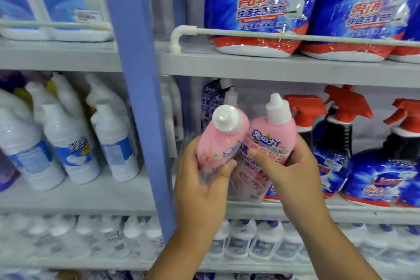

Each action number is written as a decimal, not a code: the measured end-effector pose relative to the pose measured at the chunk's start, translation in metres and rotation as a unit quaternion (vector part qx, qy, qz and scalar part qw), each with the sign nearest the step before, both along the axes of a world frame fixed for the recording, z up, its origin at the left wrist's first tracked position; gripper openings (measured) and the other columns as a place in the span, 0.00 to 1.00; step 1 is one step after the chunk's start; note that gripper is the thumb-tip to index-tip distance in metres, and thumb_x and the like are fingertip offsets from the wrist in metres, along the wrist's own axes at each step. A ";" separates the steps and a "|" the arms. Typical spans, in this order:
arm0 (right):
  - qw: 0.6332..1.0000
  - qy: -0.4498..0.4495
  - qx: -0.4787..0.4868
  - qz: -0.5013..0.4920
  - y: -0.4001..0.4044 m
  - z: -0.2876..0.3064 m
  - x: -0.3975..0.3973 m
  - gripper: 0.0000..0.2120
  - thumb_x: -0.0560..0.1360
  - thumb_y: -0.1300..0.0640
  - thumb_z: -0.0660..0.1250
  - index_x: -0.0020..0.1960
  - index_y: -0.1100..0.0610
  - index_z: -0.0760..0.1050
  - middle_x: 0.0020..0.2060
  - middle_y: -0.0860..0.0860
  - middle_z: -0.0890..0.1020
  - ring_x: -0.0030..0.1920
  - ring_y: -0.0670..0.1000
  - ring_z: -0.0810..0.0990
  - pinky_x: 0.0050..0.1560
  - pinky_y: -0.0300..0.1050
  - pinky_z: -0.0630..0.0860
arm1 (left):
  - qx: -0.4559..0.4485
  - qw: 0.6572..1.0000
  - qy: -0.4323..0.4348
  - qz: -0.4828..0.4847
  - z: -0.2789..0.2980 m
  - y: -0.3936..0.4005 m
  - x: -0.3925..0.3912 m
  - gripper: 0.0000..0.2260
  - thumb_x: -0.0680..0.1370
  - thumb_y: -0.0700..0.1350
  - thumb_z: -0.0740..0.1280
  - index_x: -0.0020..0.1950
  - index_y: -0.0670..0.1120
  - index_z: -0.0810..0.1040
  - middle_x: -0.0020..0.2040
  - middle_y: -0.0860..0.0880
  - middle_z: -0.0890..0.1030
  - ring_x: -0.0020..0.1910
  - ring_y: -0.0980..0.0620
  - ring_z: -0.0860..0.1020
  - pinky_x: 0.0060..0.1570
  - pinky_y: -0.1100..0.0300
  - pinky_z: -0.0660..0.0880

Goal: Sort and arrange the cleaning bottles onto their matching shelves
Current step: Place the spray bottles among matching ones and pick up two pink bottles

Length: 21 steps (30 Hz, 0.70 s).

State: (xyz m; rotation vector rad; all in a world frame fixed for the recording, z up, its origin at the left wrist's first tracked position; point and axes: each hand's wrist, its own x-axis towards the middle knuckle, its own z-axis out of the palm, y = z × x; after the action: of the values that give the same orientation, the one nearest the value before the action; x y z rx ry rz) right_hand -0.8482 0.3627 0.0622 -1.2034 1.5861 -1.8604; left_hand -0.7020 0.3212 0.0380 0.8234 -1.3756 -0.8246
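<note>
While both bottles are in front of the middle shelf [295, 208], my left hand [200, 179] grips one pink bottle [221, 141], cap tilted toward me. My right hand [288, 166] grips the other pink bottle [270, 143], nearly upright, the two touching. The shelf gap lies straight behind, beside the red-trigger sprayers [336, 143]; judged nearer my right.

- Blue refill pouches [256, 7], upper shelf: orange "LIRAN"-type brand, top cropped; Chinese text below.
- Right pink bottle [270, 143]: "兔の力".
- Spray bottles [384, 179]: same orange logo, blurred.
</note>
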 end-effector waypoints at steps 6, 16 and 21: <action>0.998 0.012 0.020 0.064 0.037 0.014 0.027 0.16 0.69 0.61 0.79 0.54 0.49 0.82 0.46 0.48 0.88 0.46 0.49 0.87 0.48 0.53 0.84 | 0.073 0.994 0.056 -0.052 0.004 0.051 0.059 0.23 0.69 0.41 0.78 0.57 0.64 0.80 0.54 0.60 0.86 0.55 0.61 0.83 0.51 0.65 0.79; 0.969 -0.037 0.086 0.229 0.065 -0.007 0.103 0.16 0.67 0.64 0.80 0.50 0.50 0.83 0.42 0.48 0.89 0.43 0.50 0.88 0.47 0.53 0.83 | 0.152 0.979 0.079 0.107 -0.003 0.112 0.178 0.16 0.73 0.35 0.74 0.57 0.51 0.81 0.50 0.50 0.88 0.48 0.53 0.86 0.42 0.63 0.81; 0.952 -0.034 0.095 0.287 0.071 -0.005 0.149 0.14 0.69 0.62 0.79 0.52 0.50 0.83 0.43 0.49 0.88 0.45 0.51 0.88 0.48 0.55 0.84 | 0.141 0.967 0.091 0.190 0.003 0.139 0.230 0.13 0.77 0.37 0.72 0.57 0.51 0.81 0.49 0.52 0.88 0.43 0.57 0.86 0.33 0.66 0.78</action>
State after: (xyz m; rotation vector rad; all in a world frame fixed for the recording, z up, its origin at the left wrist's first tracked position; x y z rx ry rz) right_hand -0.6994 0.4334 0.0574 -1.3170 1.1739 -1.3293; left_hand -0.4723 0.4601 0.0408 1.1593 -0.9096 -0.7800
